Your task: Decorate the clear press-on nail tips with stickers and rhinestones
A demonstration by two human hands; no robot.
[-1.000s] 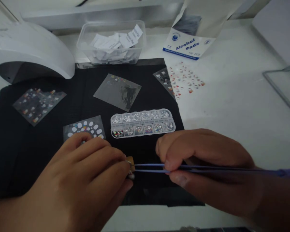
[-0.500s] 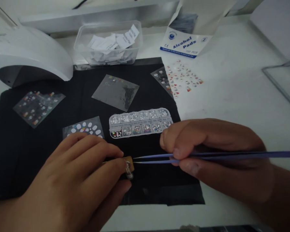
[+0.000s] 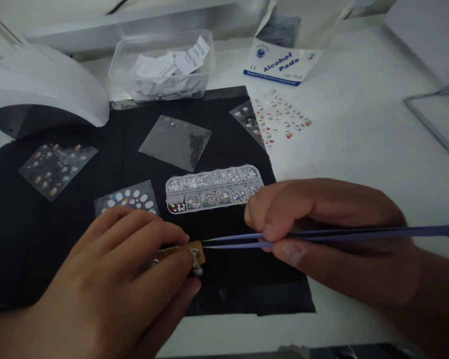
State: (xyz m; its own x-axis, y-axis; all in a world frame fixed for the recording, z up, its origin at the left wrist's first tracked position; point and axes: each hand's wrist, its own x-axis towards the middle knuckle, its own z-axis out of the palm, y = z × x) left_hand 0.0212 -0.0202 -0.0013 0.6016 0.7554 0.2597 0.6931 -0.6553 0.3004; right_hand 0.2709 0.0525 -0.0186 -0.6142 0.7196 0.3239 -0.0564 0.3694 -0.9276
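My left hand [image 3: 123, 279] is closed around a small yellowish-brown piece [image 3: 199, 247] with shiny metal fittings. Most of the piece is hidden by the fingers, so I cannot tell its kind. Purple-blue tweezers [image 3: 377, 233] lie between the thumb and fingers of my right hand [image 3: 329, 249], pointing left. Their two tips stand slightly apart at the right end of the piece; whether they touch it, I cannot tell. Just beyond the hands is a clear compartment case [image 3: 214, 187] of tiny rhinestones. A sheet with white oval shapes [image 3: 145, 194] is partly behind my left hand.
A black mat [image 3: 123, 144] covers much of the white table. Sticker sheets [image 3: 56, 169] and a mostly bare clear sheet [image 3: 175, 142] lie on it. Behind stand a plastic tub [image 3: 115, 75] of packets, an alcohol pads box [image 3: 280, 65] and a white domed device [image 3: 48, 80].
The camera view has shifted slightly. A little more of the brown piece and its metal fittings shows beside my left fingers. My right hand keeps the tweezers near the piece's end.
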